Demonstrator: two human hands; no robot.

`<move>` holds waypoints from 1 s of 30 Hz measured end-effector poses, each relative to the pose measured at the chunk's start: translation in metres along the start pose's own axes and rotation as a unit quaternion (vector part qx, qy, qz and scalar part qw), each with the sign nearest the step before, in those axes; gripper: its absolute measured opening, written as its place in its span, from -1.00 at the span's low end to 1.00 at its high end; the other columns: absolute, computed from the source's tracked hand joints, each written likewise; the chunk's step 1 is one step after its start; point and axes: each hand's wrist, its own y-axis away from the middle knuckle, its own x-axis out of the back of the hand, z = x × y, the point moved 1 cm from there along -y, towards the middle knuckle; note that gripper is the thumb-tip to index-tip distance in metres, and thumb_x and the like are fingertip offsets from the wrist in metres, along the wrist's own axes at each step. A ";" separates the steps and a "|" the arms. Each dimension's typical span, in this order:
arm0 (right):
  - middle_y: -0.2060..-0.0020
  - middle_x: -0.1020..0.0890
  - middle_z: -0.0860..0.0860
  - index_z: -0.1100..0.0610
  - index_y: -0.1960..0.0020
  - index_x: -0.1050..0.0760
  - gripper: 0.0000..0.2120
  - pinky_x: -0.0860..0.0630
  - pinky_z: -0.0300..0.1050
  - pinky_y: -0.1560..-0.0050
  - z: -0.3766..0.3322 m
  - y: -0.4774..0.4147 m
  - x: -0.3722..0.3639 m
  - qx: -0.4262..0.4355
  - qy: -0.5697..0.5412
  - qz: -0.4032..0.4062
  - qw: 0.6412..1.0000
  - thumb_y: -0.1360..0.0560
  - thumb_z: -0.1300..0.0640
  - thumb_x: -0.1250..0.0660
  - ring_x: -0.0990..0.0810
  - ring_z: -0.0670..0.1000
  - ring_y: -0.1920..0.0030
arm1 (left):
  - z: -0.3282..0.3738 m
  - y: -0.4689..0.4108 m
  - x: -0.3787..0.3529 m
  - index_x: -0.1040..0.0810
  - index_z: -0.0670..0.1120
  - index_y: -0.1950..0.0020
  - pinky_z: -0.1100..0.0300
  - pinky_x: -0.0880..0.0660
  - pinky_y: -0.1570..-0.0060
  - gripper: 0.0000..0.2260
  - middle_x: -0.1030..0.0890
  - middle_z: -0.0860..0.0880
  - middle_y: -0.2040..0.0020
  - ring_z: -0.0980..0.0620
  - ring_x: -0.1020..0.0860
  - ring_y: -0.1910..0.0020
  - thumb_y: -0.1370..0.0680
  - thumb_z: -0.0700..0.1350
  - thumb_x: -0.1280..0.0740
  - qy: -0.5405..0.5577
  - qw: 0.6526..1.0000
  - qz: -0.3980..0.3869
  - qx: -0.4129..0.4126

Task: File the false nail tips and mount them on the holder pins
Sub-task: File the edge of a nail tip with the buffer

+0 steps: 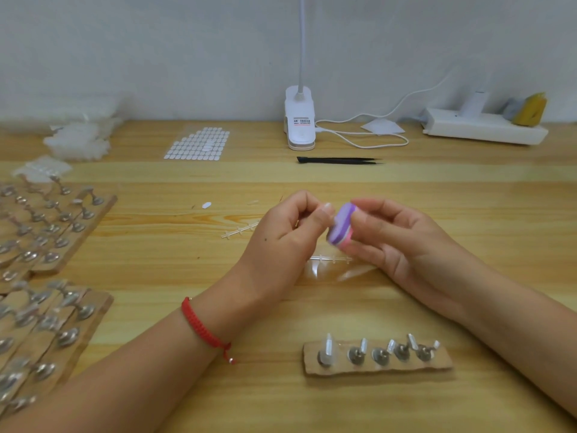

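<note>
Head view. Both hands are raised over the pale wooden surface (156, 270). The right hand (402, 245) grips a purple-and-pink buffer block (342, 228) in curled fingers. The left hand (290, 232) has thumb and forefinger pinched narrow against the block's upper edge; whether a tip lies between them cannot be told.

The brown cardboard holder strip (343, 370), near the front edge, carries five metal pins (382, 354), each bearing a clear false nail tip (328, 345). Further cardboard pin racks (103, 207) lie at the left. A clear tip sprue (331, 260) lies under the hands.

The white clip lamp base (299, 120) bears a red-and-black label, illegible.
</note>
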 end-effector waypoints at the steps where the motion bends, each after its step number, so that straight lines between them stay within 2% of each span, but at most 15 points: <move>1: 0.15 -0.69 0.12 0.13 0.13 -0.68 -0.84 -0.62 -0.19 0.17 0.000 0.001 -0.001 -0.006 0.017 -0.013 1.000 -0.30 0.23 -0.45 -0.71 0.03 0.16 | 0.000 0.000 0.000 -0.41 -0.13 0.23 0.37 -0.20 0.48 -0.79 -0.27 0.15 0.51 0.18 -0.21 0.53 -0.61 -0.15 -0.22 0.001 1.000 0.000 -0.003; 6: 0.14 -0.70 0.11 0.15 0.11 -0.68 -0.84 -0.62 -0.21 0.17 0.000 0.000 0.000 0.003 -0.017 0.015 1.000 -0.30 0.23 -0.44 -0.71 0.03 0.14 | 0.000 0.001 0.001 -0.41 -0.10 0.22 0.40 -0.21 0.46 -0.79 -0.31 0.15 0.53 0.20 -0.24 0.53 -0.62 -0.16 -0.20 -0.017 1.000 -0.008 -0.013; 10: 0.17 -0.71 0.11 0.15 0.13 -0.67 -0.83 -0.62 -0.20 0.20 0.001 0.002 -0.004 0.000 0.036 -0.010 0.999 -0.28 0.22 -0.45 -0.71 0.02 0.20 | 0.002 0.002 0.000 -0.40 -0.08 0.21 0.40 -0.25 0.40 -0.79 -0.38 0.18 0.48 0.21 -0.31 0.47 -0.63 -0.18 -0.17 -0.047 0.998 -0.018 -0.028; 13: 0.18 -0.70 0.09 0.12 0.15 -0.69 -0.86 -0.61 -0.22 0.18 0.000 0.000 -0.001 0.014 -0.006 0.022 1.000 -0.29 0.22 -0.44 -0.71 0.01 0.17 | 0.003 0.003 0.000 -0.39 -0.05 0.23 0.40 -0.24 0.41 -0.77 -0.37 0.18 0.50 0.21 -0.28 0.47 -0.64 -0.19 -0.17 -0.060 0.997 -0.027 -0.035; 17: 0.14 -0.71 0.12 0.14 0.10 -0.69 -0.85 -0.62 -0.19 0.16 0.000 0.001 -0.002 -0.013 0.032 -0.027 0.999 -0.33 0.25 -0.47 -0.71 0.03 0.15 | 0.003 0.002 0.000 -0.38 -0.05 0.23 0.36 -0.25 0.38 -0.80 -0.37 0.17 0.46 0.20 -0.28 0.45 -0.59 -0.09 -0.18 -0.046 0.998 -0.028 -0.035; 21: 0.15 -0.70 0.11 0.12 0.13 -0.69 -0.83 -0.61 -0.21 0.17 -0.001 0.000 -0.001 0.006 -0.005 0.016 1.000 -0.28 0.21 -0.47 -0.71 0.02 0.15 | 0.002 0.002 0.000 -0.38 -0.03 0.24 0.36 -0.24 0.42 -0.83 -0.34 0.15 0.50 0.19 -0.26 0.48 -0.54 -0.05 -0.16 -0.046 0.998 -0.032 -0.037; 25: 0.15 -0.71 0.10 0.11 0.12 -0.70 -0.85 -0.61 -0.21 0.17 -0.001 0.002 -0.003 -0.014 0.042 -0.037 0.998 -0.31 0.24 -0.50 -0.71 0.02 0.16 | 0.000 0.001 0.000 -0.37 -0.04 0.26 0.36 -0.22 0.42 -0.82 -0.34 0.16 0.48 0.20 -0.27 0.48 -0.53 -0.05 -0.16 -0.035 0.998 -0.033 -0.030; 30: 0.16 -0.71 0.11 0.13 0.11 -0.68 -0.82 -0.61 -0.21 0.18 -0.001 0.001 -0.001 -0.009 0.023 -0.004 1.000 -0.29 0.21 -0.44 -0.71 0.02 0.16 | 0.000 0.002 -0.001 -0.37 -0.06 0.27 0.37 -0.22 0.44 -0.81 -0.31 0.15 0.47 0.18 -0.26 0.49 -0.53 -0.05 -0.16 -0.034 0.998 -0.050 -0.017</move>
